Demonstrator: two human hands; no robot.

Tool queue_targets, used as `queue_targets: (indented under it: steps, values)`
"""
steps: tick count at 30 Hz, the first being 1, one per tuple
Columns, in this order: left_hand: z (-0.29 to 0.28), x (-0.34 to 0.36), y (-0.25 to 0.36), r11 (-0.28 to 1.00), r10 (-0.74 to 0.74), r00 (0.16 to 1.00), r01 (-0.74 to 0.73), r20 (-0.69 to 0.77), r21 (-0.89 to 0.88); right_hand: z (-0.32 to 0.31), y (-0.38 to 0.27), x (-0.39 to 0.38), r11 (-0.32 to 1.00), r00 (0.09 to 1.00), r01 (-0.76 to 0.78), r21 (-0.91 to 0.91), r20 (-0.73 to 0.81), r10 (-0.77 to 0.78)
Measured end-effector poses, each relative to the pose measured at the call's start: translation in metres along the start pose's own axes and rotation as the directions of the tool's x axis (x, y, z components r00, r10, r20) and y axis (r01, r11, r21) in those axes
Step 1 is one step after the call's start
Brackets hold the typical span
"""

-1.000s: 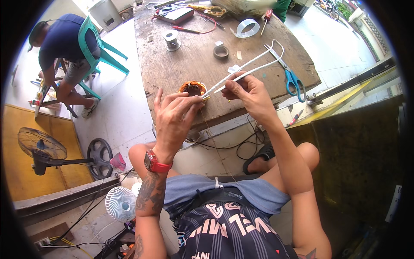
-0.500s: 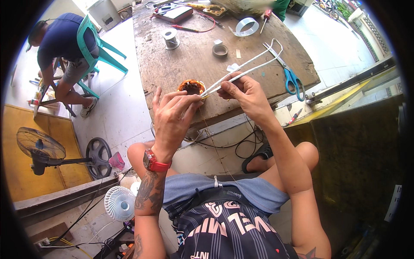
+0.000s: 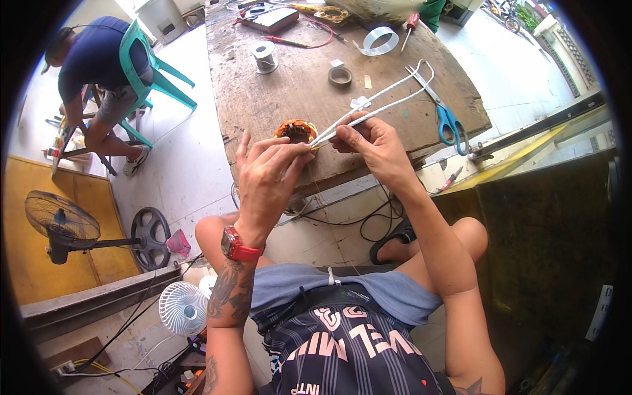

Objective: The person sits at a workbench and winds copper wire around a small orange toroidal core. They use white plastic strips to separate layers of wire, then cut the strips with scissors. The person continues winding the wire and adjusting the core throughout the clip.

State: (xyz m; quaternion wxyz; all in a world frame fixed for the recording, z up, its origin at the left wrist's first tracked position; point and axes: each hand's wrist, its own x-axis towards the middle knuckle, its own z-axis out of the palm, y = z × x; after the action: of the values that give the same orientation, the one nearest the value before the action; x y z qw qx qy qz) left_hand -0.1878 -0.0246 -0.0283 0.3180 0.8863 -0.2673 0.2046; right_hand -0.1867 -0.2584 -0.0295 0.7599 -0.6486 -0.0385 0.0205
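A ring-shaped motor stator point(image 3: 295, 131) with copper windings and an orange rim sits at the table's near edge. My left hand point(image 3: 271, 170) is against its near side, thumb and forefinger pinched on the ends of two white cords, where a short yellowish piece shows. My right hand point(image 3: 370, 145) pinches the white cords point(image 3: 388, 103) a little further along, fingers curled. Beyond it the cords run up and right and loop over the scissors. A thin copper-coloured wire hangs below my left fingers. The fingertips partly hide the joint between cords and stator.
On the wooden table point(image 3: 289, 89) lie a solder spool point(image 3: 264, 60), a dark tape roll point(image 3: 340, 77), a clear tape roll point(image 3: 380, 41), a screwdriver point(image 3: 409, 31), blue-handled scissors point(image 3: 451, 128) and a meter with red leads point(image 3: 270, 19). A person sits on a green chair point(image 3: 141, 59) at left. Fans stand lower left.
Both hands keep their pinch on the white cords, almost in place. The view has shifted slightly, so the table things appear a little further right and lower.
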Motion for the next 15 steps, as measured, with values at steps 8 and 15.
queue_targets:
  steps: [8,15]
  values:
    - [-0.0003,0.0003,0.0009,1.0,-0.003,1.0,0.003,-0.006,-0.007,0.0027,0.0035,0.0005,0.998,0.997,-0.064,-0.02,0.032,0.065]
    - [0.0022,-0.0007,0.0005,0.995,-0.064,0.997,0.062,-0.032,-0.079,0.0042,0.0023,0.0009,0.993,0.996,-0.088,-0.078,0.006,0.089]
